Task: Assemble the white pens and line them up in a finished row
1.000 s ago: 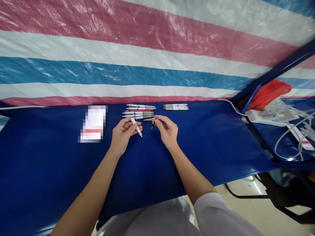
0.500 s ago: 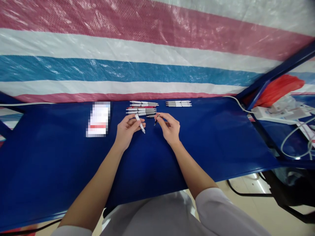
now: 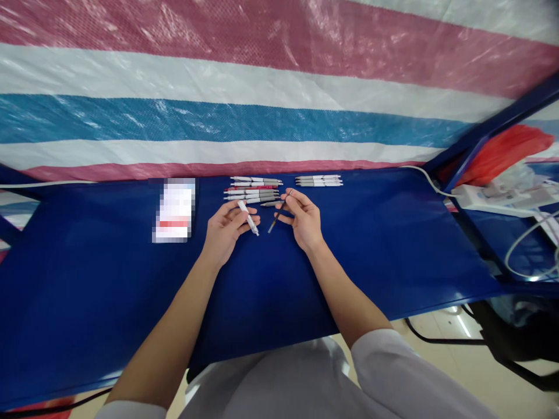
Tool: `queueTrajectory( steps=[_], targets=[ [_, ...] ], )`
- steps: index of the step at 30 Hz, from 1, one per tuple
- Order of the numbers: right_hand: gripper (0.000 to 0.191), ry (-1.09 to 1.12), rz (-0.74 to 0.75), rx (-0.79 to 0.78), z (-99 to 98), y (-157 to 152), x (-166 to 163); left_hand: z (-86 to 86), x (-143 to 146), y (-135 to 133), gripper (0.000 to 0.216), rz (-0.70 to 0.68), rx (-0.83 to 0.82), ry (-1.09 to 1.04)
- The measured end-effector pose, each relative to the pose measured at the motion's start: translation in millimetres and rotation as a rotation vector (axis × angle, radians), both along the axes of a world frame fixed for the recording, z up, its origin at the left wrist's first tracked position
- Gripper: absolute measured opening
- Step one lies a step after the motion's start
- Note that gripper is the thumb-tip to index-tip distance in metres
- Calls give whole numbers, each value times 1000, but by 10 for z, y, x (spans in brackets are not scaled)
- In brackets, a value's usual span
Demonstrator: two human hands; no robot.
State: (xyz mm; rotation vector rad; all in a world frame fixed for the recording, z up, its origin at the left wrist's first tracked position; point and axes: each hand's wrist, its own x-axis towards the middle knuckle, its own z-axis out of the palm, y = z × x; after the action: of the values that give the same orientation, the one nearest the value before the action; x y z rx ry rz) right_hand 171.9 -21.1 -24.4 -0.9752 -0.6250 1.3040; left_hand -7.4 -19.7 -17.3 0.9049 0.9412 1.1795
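My left hand (image 3: 225, 231) is closed on a white pen barrel (image 3: 248, 218), which slants down to the right between thumb and fingers. Across a small gap, my right hand (image 3: 305, 221) pinches a thin dark pen refill (image 3: 276, 217) near its upper end; the lower part looks pale and points down and left. Just beyond the hands lies a grey pen part (image 3: 271, 204), partly hidden by the right fingers. Behind it, several white and grey pens (image 3: 251, 198) lie side by side, with a red pen (image 3: 248, 188) among them.
A second small group of white and grey pens (image 3: 318, 181) lies at the back right of the blue table (image 3: 109, 291). A blurred white sheet or packet (image 3: 175, 209) is on the left. White cables, a power strip (image 3: 493, 201) and a red plastic bag (image 3: 509, 154) are at the far right.
The right hand has risen slightly, and more of the refill now shows below its fingers. My left hand keeps the white barrel in nearly the same place. The view has shifted a little.
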Motion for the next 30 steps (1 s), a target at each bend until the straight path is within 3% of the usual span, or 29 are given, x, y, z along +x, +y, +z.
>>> queueTrajectory(
  steps=[7, 21, 30],
  targets=[
    [31, 75, 3, -29, -9, 19, 17, 15, -33, -1, 40, -43, -64, -53],
    [31, -56, -10, 17, -10, -2, -16, -17, -41, -5, 37, -22, 22, 37],
    [28, -48, -76, 110, 201, -37, -34, 67, -42, -70, 32, -25, 170, 285]
  ],
)
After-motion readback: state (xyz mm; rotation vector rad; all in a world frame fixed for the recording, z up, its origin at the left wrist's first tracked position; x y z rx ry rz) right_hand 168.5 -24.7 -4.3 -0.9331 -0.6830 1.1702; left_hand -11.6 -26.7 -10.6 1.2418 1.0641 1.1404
